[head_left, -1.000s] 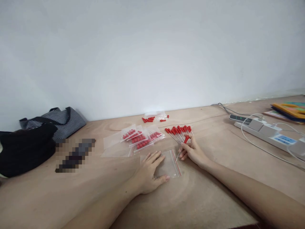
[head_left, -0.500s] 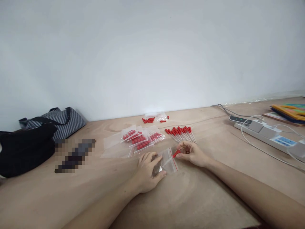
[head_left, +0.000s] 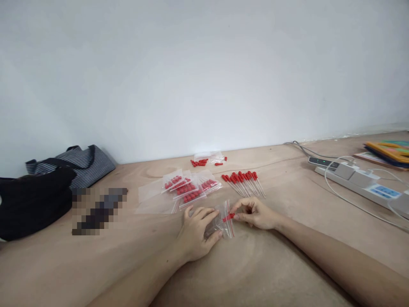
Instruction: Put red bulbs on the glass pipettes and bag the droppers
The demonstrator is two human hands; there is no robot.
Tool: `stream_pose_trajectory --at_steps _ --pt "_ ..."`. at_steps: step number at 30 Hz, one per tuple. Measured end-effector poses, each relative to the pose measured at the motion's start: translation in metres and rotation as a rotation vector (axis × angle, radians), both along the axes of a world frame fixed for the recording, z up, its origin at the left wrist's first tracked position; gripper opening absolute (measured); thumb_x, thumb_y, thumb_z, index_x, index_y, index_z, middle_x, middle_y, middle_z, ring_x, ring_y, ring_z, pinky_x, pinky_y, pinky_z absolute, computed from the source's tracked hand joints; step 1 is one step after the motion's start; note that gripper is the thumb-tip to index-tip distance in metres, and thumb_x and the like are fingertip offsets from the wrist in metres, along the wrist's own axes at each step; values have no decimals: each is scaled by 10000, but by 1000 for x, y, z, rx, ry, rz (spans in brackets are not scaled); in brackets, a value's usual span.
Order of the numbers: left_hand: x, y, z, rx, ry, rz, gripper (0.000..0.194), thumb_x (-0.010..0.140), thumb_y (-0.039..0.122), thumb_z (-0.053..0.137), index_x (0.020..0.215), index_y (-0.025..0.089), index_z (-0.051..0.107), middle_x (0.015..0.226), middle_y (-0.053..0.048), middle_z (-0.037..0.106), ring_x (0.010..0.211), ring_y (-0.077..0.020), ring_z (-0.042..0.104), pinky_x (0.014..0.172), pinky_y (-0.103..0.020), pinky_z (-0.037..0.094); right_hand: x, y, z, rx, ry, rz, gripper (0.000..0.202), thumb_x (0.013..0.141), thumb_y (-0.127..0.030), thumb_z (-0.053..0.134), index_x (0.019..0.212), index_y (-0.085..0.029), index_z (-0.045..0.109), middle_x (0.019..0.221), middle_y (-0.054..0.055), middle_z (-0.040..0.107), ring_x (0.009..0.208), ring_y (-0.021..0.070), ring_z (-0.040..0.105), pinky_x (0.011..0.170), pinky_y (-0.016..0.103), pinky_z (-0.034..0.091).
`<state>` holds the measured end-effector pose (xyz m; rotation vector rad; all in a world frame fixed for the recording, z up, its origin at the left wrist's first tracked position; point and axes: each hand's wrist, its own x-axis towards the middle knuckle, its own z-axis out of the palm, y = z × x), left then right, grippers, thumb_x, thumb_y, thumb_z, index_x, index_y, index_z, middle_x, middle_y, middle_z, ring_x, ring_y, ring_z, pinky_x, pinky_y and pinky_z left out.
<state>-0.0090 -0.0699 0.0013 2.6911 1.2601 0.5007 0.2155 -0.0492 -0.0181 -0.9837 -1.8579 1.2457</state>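
Note:
My left hand (head_left: pixel 200 232) holds a small clear zip-lock bag (head_left: pixel 225 229) against the table, its thumb and fingers on either edge. The bag's red-striped mouth points right. In my right hand (head_left: pixel 255 213), thumb and fingertips pinch a dropper by its red rubber bulb (head_left: pixel 228 217). This bulb reaches across the mouth of the bag; the rest of the dropper is hard to make out. Just beyond my right hand lies a fanned row of droppers (head_left: pixel 244 181) with red bulbs and thin clear stems. Filled bags of droppers (head_left: pixel 191 196) overlap beyond my left hand.
Loose red bulbs (head_left: pixel 200 162) and clear plastic (head_left: pixel 209 156) lie near the wall. A power strip (head_left: pixel 361 183) with cables is at right, by colourful flat items (head_left: pixel 388 152). Left are a striped bag (head_left: pixel 96 166), a black cloth item (head_left: pixel 38 204) and a blurred dark object (head_left: pixel 102 213).
My right hand has moved left and nearer to me, bringing the red bulb across the mouth of the bag. My left hand stays nearly in place on the bag.

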Motion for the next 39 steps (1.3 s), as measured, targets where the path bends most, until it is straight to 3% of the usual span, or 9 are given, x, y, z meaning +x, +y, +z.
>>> stream_pose_trajectory --at_steps 7,12,15,18,21,27,32,35,39 --pt "2 0 -1 -2 8 -22 415 770 417 524 1163 287 482 1175 -50 541 1086 -268 454 940 -564 187 -9 4 3 176 -13 95 189 761 -334 560 793 -150 592 783 15 596 582 70 465 536 191 377" --pt "2 3 1 -12 4 -21 439 765 446 522 1157 252 489 1159 -66 549 1080 -270 460 949 -568 200 -16 5 5 88 -60 90 246 729 -377 587 748 -134 611 619 -16 564 473 51 417 468 179 349" --pt "-9 5 7 -54 -5 -71 505 759 436 530 1209 221 448 1183 -86 532 1087 -258 461 951 -498 288 -18 6 3 11 -13 43 301 671 -424 629 714 -128 604 540 -32 527 435 49 402 430 176 332" --pt "-23 6 13 -135 0 -119 420 815 352 470 1219 239 446 1250 -67 484 1131 -224 441 949 -415 351 -18 8 -3 -25 39 -29 313 628 -428 661 661 -128 578 512 -34 519 435 54 417 424 178 330" --pt "-31 6 15 -187 7 -121 381 824 314 464 1200 254 472 1291 -57 447 1172 -224 408 968 -428 341 -13 13 -8 -10 16 -95 283 626 -406 658 650 -136 574 505 -32 522 431 63 433 426 189 342" --pt "-26 6 9 -169 -41 -105 360 806 293 492 1163 253 513 1272 -63 466 1165 -235 421 965 -447 353 4 42 11 267 -281 -483 137 706 -279 549 701 -159 616 718 28 641 565 113 536 531 223 403" --pt "-28 7 9 -190 -28 -100 375 805 289 497 1178 250 501 1288 -65 446 1174 -240 411 975 -457 343 -19 70 36 329 -788 -579 193 778 -233 459 835 -190 638 884 65 656 855 184 586 696 255 413" --pt "-29 7 11 -201 -12 -109 376 813 284 486 1186 237 494 1295 -77 437 1181 -241 401 976 -463 339 -41 83 35 277 -873 -626 203 775 -204 460 865 -123 622 912 156 634 881 258 584 684 315 424" --pt "-29 7 11 -189 -24 -122 374 805 278 498 1176 233 503 1278 -76 456 1169 -238 413 965 -456 352 -61 91 28 241 -928 -615 222 761 -66 420 903 -81 590 944 199 605 889 269 584 693 333 431"
